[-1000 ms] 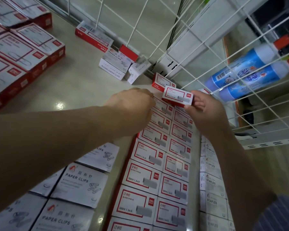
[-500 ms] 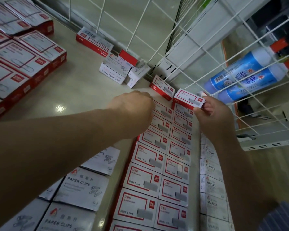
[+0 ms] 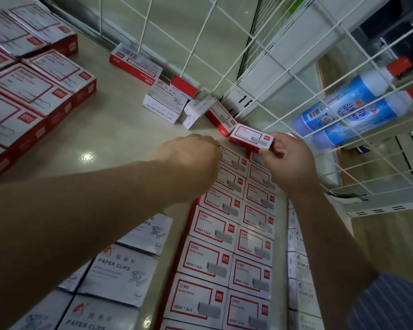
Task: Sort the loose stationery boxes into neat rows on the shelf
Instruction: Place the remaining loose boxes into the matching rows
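Staple box [image 3: 251, 139] pinched at its near end by right hand [image 3: 287, 158], hovering over far end of staple rows [image 3: 234, 225] on shelf [image 3: 119, 129]. Left hand [image 3: 188, 163] curled knuckles-up on left row's far boxes; grip unclear. Could land skewed, nudging neighbours or loose boxes [image 3: 177, 103] just beyond.

L hand [image 3: 191, 163] fingers hidden behind its own back; covers far staple boxes [image 3: 227, 160]. Paper clip boxes [image 3: 81, 315] cut off at bottom edge.

Right hand [image 3: 287, 160] pinches staple box [image 3: 250, 140]; left hand [image 3: 191, 160] curled.
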`<state>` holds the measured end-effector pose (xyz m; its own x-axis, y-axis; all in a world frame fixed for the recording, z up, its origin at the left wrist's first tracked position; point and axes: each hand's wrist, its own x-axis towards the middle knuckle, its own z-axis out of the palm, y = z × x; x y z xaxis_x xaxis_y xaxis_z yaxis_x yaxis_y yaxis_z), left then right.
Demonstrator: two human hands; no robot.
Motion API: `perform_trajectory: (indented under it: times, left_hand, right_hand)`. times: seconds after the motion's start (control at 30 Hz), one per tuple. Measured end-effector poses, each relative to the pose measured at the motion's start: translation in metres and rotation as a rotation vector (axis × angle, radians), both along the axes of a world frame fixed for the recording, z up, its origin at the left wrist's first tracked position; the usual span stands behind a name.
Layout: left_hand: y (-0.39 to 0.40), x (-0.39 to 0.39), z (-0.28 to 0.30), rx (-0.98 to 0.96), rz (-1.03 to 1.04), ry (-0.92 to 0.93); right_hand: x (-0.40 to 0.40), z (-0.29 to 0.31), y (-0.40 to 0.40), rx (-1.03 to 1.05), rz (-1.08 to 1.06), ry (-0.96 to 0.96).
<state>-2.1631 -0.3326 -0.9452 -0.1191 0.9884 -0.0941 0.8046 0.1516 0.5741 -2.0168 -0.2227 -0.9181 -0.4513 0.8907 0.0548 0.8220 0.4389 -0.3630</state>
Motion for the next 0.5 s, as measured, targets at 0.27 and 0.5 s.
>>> perform_trajectory:
  times: [0.27, 0.5]
  left_hand:
    - [-0.0004, 0.0003, 0.0006, -0.005, -0.001, -0.022]
    - [-0.0018, 0.0005, 0.0011, 0.004, -0.003, -0.021]
  right_hand:
    - [-0.0036, 0.0064, 0.0011, -0.049, 0.014, 0.049]
    - [0.0027, 0.0089, -0.0043, -0.063, 0.073, 0.025]
